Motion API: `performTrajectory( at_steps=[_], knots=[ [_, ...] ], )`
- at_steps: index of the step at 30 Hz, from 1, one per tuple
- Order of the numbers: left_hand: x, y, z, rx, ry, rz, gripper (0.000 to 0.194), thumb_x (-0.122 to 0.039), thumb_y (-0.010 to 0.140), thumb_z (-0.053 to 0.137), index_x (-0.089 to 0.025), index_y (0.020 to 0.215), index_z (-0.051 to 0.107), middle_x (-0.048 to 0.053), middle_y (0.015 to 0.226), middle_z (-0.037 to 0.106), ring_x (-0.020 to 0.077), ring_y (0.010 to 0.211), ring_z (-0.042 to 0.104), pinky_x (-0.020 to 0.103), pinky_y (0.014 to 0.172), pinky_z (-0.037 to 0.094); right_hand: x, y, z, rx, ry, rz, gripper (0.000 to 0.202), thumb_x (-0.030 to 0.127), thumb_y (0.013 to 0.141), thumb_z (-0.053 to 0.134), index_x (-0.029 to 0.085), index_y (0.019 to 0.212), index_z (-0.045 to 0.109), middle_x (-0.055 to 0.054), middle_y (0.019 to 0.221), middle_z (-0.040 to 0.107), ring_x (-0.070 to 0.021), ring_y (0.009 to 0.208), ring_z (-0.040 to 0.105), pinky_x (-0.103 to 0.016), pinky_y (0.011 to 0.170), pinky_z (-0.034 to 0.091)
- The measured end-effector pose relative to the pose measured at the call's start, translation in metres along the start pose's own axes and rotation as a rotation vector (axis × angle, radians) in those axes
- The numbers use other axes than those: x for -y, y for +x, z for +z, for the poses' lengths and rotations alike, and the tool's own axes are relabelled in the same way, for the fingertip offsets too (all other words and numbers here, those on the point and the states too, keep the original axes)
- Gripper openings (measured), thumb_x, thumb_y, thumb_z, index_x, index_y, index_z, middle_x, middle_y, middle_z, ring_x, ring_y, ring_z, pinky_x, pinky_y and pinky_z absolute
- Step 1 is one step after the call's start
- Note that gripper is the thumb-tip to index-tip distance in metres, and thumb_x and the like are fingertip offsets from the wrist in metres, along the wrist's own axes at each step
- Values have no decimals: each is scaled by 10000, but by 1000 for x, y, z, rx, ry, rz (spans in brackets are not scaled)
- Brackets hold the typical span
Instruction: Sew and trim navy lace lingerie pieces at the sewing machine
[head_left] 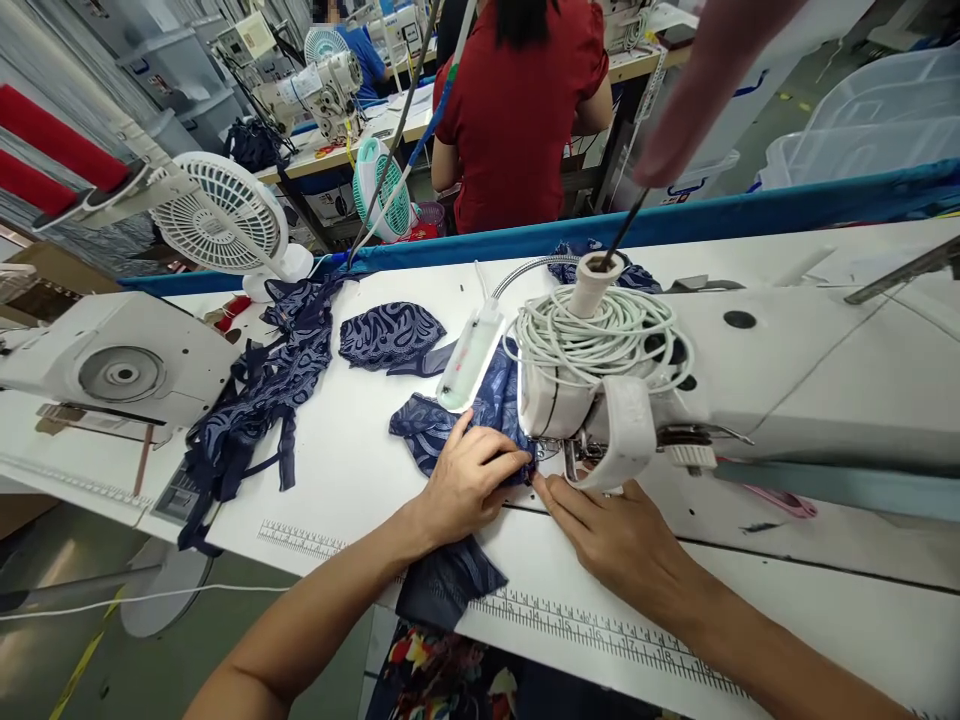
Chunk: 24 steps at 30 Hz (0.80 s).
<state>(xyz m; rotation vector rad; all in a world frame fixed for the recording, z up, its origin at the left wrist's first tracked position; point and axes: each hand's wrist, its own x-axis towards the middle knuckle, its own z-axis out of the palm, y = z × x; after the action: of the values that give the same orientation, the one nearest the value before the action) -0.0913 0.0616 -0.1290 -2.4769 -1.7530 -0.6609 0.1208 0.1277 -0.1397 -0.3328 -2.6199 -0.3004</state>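
the navy lace cloth (pixel 420 430) lies on the white table (pixel 356 440), its near end at nine o'clock from the presser foot (pixel 570 460) of the sewing machine (pixel 757 350). the left hand (pixel 476 475) rests on the cloth, fingers bent and close together; whether they pinch it i cannot tell. the right hand (pixel 611 530) sits at five o'clock, fingers nearly straight, index tip at the cloth's edge; its grip i cannot tell. a coil of pale cord (pixel 600 335) lies near twelve, a heap of lace pieces (pixel 292 365) between nine and ten.
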Motion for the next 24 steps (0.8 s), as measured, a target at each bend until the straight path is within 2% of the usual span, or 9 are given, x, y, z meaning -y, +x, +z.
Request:
performTrajectory(
  at_steps=[5, 10, 14, 19, 24],
  knots=[
    [-9, -3, 2, -58, 131, 79, 277, -122, 888, 501, -189, 1119, 639, 75, 1003, 694, 227, 1090, 597, 616, 1168, 223, 4, -2, -3, 60, 7, -6, 411, -49, 858, 431, 201, 1056, 690, -31, 1067, 688, -149, 676, 564, -397, 861, 437],
    [-6, 0, 5, -88, 98, 72, 280, -138, 899, 488, -183, 1134, 632, 77, 998, 701, 218, 1070, 613, 598, 1161, 257, 3, -3, -3, 23, -33, -6, 386, -74, 856, 432, 131, 1079, 671, -42, 1064, 701, -144, 670, 557, -384, 795, 427],
    [1, 3, 5, -59, 68, 80, 292, -136, 866, 514, -186, 1134, 618, 75, 1001, 702, 225, 1061, 621, 611, 1161, 230, 0, -2, 3, 12, -38, 16, 406, -84, 857, 429, 135, 1105, 664, -25, 1032, 719, -156, 709, 588, -386, 775, 412],
    [-5, 4, -9, -12, -22, 1, 227, -279, 842, 576, -179, 1040, 627, 98, 1107, 658, 254, 1111, 580, 613, 1167, 189, -3, 1, 5, -9, 0, 44, 420, -95, 844, 446, 125, 1125, 668, -39, 1003, 729, -158, 696, 607, -420, 870, 402],
    [-17, 6, -17, -24, 76, -89, 278, -411, 874, 565, -175, 1009, 619, 121, 1064, 621, 276, 1102, 546, 619, 1136, 250, -3, 2, 3, -15, 35, 55, 531, -143, 783, 437, 157, 1153, 671, -29, 1009, 732, -161, 774, 625, -398, 921, 388]
  ],
)
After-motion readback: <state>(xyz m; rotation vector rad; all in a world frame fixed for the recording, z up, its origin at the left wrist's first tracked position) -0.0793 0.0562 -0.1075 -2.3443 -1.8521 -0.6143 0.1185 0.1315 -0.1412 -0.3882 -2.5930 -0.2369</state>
